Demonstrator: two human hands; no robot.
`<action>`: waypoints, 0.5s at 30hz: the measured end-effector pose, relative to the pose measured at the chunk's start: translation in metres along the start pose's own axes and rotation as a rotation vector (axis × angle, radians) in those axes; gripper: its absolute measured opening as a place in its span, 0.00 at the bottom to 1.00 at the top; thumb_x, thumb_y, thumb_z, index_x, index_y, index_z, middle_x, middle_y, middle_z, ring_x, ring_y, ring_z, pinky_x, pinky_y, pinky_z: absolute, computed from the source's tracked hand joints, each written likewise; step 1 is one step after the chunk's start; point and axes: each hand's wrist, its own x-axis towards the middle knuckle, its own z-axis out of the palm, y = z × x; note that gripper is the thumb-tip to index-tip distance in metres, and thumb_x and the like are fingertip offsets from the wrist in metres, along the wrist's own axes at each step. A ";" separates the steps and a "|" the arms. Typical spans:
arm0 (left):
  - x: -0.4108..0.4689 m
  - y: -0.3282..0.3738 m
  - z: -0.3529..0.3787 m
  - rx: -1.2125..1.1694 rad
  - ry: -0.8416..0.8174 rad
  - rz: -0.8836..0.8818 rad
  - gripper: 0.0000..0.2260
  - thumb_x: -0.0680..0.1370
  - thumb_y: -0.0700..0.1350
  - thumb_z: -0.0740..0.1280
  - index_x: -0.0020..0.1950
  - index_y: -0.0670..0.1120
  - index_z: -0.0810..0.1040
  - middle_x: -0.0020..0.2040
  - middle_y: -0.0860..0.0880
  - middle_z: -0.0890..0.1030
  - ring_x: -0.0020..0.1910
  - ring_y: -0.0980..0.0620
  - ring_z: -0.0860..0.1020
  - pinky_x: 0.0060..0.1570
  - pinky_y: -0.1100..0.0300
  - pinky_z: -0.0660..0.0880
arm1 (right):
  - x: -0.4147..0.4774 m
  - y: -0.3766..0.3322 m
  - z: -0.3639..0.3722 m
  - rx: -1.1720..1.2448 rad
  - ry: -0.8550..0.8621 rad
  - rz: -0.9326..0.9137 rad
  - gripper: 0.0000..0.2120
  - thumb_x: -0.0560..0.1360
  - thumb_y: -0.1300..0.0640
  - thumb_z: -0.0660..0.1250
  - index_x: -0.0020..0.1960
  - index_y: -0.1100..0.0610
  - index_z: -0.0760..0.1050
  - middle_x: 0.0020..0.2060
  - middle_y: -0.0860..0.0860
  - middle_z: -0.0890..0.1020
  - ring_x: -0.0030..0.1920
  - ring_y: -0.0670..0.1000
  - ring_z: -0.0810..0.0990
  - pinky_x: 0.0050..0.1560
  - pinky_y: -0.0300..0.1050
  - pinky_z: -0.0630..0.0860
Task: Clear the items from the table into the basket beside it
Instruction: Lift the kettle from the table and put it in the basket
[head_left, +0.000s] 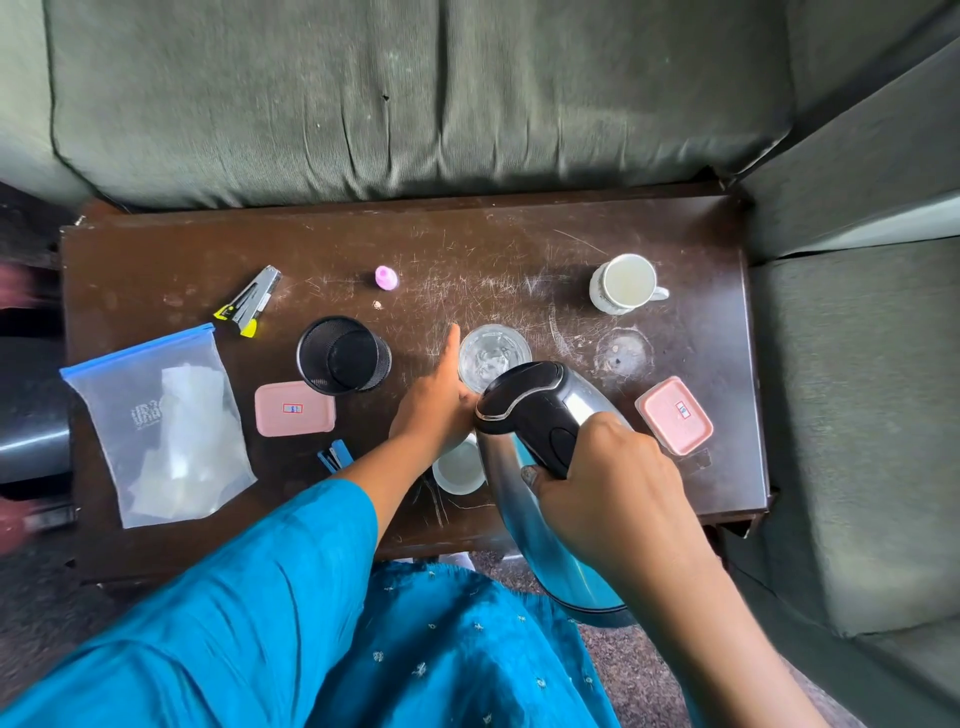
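My right hand (613, 488) grips the black handle of a steel electric kettle (524, 499), held above the table's front edge. My left hand (436, 400) reaches past it and rests against the side of a clear drinking glass (491, 353); whether it grips the glass I cannot tell. On the dark wooden table (467, 244) also lie a black mesh cup (343, 356), two pink lidded boxes (293, 408) (674, 414), a white mug (623, 283), a small white cup (457, 467), a stapler (252, 301), a zip bag (161, 426), a pink cap (386, 277) and a blue clip (335, 455).
A green sofa (415, 93) runs along the table's far side and another cushion (857, 415) stands at the right. Dark blurred objects (31, 415) sit off the table's left edge. No basket can be made out.
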 end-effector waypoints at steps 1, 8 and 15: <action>-0.002 0.000 0.001 -0.009 0.022 -0.012 0.40 0.72 0.42 0.64 0.75 0.52 0.40 0.38 0.45 0.82 0.36 0.46 0.79 0.40 0.49 0.76 | -0.001 0.002 0.000 -0.001 0.004 0.006 0.19 0.69 0.41 0.63 0.39 0.56 0.62 0.28 0.47 0.63 0.31 0.56 0.67 0.33 0.44 0.64; -0.010 0.013 -0.003 -0.208 0.006 0.046 0.12 0.73 0.43 0.66 0.56 0.46 0.72 0.34 0.51 0.79 0.33 0.53 0.75 0.33 0.59 0.67 | -0.012 0.018 0.003 0.018 0.023 0.074 0.18 0.69 0.44 0.65 0.41 0.56 0.62 0.32 0.50 0.67 0.34 0.56 0.67 0.34 0.44 0.64; -0.018 0.038 -0.006 -0.812 -0.301 -0.152 0.10 0.78 0.37 0.61 0.54 0.44 0.80 0.31 0.52 0.82 0.28 0.57 0.77 0.29 0.63 0.76 | -0.034 0.036 -0.004 0.034 0.050 0.107 0.17 0.66 0.46 0.67 0.38 0.54 0.62 0.30 0.47 0.66 0.35 0.57 0.69 0.33 0.46 0.62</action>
